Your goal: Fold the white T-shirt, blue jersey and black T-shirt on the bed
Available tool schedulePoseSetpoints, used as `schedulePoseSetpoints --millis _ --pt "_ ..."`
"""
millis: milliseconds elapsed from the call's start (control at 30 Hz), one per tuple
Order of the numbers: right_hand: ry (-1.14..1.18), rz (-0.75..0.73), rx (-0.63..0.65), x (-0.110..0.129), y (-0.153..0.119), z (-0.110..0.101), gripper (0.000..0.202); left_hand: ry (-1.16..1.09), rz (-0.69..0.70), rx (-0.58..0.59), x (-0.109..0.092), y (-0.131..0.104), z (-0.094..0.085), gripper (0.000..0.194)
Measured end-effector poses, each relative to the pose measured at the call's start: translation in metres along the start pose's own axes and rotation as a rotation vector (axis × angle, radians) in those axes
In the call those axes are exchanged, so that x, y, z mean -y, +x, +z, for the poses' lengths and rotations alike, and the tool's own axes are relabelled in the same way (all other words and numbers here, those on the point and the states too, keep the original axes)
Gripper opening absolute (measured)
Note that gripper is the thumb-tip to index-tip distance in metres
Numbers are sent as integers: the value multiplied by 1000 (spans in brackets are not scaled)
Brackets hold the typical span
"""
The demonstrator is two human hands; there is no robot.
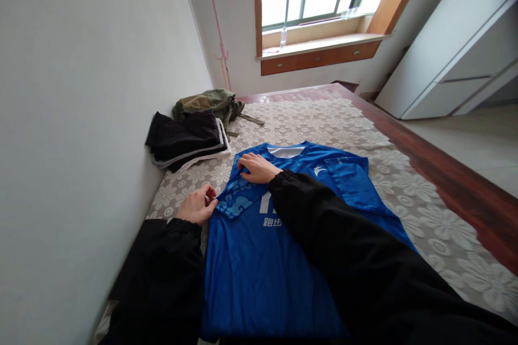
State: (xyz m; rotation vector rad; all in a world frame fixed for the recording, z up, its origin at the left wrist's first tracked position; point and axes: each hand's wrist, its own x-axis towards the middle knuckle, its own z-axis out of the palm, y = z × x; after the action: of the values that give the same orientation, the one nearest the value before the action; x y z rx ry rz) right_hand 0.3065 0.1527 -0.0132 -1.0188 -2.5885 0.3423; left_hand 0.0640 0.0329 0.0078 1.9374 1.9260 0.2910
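A blue T-shirt point(251, 269) with white print lies spread face up on a floral-patterned cover, its neck pointing away from me. Both sleeves are folded inward over the front. My left hand point(198, 205) pinches the shirt's left edge near the underarm, thumb and forefinger together. Over the left shoulder rests my right hand point(259, 168), its fingers bent and touching the folded sleeve point(237, 197). I see no cloth gripped in it. My right forearm, in a black sleeve, crosses the shirt and hides part of the print.
A stack of folded dark and white clothes point(186, 137) sits by the left wall, with an olive-green backpack point(214, 99) behind it. The floral cover point(315, 116) lies over a reddish wooden surface. A pink coat stand point(216, 11), a window and a white cabinet point(449, 48) stand beyond.
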Motion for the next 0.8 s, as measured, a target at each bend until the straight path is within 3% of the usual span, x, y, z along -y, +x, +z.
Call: schedulePoseSetpoints --millis 133,233,333,467,567,633,667,800 --pt "10 162 126 -19 -7 -24 38 29 72 7 3 -2 -1 30" --pt "-6 236 201 -20 -13 -41 48 -18 169 34 5 -2 1 37" --pt "-23 263 357 -3 -17 -55 38 -24 259 10 5 -1 6 44" --pt "70 270 729 26 -16 -65 29 15 417 -92 -6 0 20 52" --pt "170 261 854 34 -14 -67 30 -39 464 -143 -13 3 29 39" --pt "198 252 839 31 -14 -66 29 -148 338 -219 -12 7 28 18" --pt "202 240 819 28 -14 -64 28 -193 226 -269 -9 9 25 17" --pt "170 93 668 20 -10 -49 28 -97 -192 -391 10 16 7 40"
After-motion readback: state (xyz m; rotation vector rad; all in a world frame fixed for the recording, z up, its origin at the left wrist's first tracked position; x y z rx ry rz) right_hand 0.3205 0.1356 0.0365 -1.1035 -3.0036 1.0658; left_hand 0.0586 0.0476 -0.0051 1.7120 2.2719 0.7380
